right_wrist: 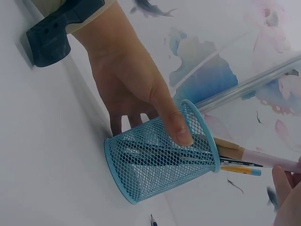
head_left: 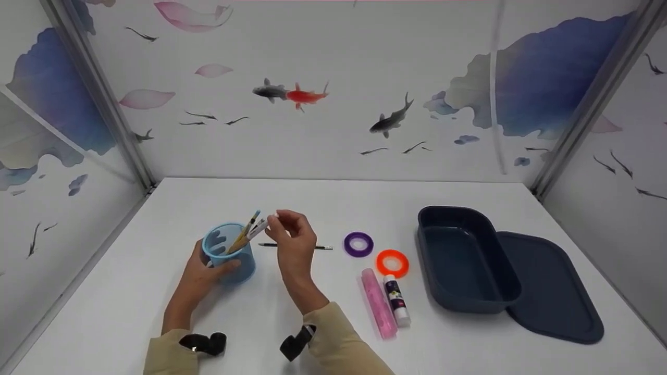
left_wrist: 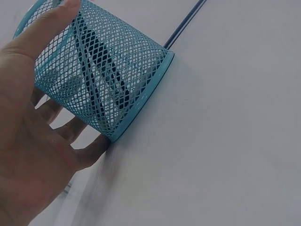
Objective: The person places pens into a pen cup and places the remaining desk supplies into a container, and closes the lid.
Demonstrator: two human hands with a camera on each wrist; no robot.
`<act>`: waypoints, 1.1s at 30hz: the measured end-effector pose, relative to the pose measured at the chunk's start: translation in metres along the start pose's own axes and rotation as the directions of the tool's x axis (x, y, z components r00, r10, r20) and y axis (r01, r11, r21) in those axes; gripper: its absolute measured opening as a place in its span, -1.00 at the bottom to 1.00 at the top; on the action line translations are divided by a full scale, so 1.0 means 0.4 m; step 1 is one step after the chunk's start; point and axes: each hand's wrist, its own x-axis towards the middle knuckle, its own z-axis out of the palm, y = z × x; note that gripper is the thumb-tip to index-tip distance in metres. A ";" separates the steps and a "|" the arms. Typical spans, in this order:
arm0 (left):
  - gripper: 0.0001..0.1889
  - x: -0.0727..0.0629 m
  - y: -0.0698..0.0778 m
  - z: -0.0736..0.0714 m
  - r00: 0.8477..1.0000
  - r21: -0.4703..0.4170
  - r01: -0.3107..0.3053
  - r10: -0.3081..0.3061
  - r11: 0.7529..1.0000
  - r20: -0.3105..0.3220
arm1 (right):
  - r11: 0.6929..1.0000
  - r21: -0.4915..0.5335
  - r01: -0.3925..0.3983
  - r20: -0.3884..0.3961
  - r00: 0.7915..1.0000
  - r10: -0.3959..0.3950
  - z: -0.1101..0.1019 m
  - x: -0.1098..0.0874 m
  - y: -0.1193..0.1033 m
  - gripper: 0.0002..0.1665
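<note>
A light blue mesh pen cup [head_left: 229,265] stands on the left of the table, gripped by my left hand [head_left: 203,271]. In the left wrist view, the left thumb lies across the mesh [left_wrist: 117,52] and the fingers reach round the far side. My right hand [head_left: 297,245] pinches the upper end of a slim white stick [right_wrist: 263,158] with a tan lower part, which slants into the cup. Its exact kind I cannot tell. Beside it, a yellow pencil with a blue end [right_wrist: 244,170] and a black pen [right_wrist: 235,162] stick out of the rim.
A dark pencil [head_left: 295,246] lies behind the right hand. To the right are a purple tape roll [head_left: 358,245], an orange tape roll [head_left: 392,263], a pink tube [head_left: 379,304] and a glue stick [head_left: 397,302]. Farther right, a navy box [head_left: 469,260] stands beside its lid [head_left: 557,286].
</note>
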 end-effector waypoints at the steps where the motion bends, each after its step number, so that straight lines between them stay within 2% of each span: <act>1: 0.12 0.000 0.000 0.000 1.000 0.001 0.000 0.000 1.000 0.001 | 1.000 -0.009 -0.005 0.007 1.000 0.005 0.000 -0.001 0.001 -0.73; 17: 0.12 -0.004 -0.004 0.000 1.000 -0.001 -0.022 0.022 1.000 -0.006 | 0.993 -0.074 -0.093 0.122 0.987 0.102 0.012 -0.014 0.026 -0.69; 23: 0.11 -0.004 -0.005 0.005 1.000 0.001 -0.002 0.002 1.000 0.001 | 0.983 -0.049 -0.178 0.079 0.980 0.181 -0.015 0.002 -0.002 -0.67; 29: 0.11 -0.001 -0.004 0.002 1.000 -0.029 -0.026 0.027 0.999 0.014 | 0.975 -0.113 -0.191 0.049 0.979 0.198 -0.062 0.035 -0.018 -0.65; 33: 0.09 -0.002 -0.006 -0.001 0.999 -0.030 -0.037 0.037 0.999 0.015 | 0.963 -0.135 -0.234 0.054 0.969 0.243 -0.095 0.057 -0.009 -0.62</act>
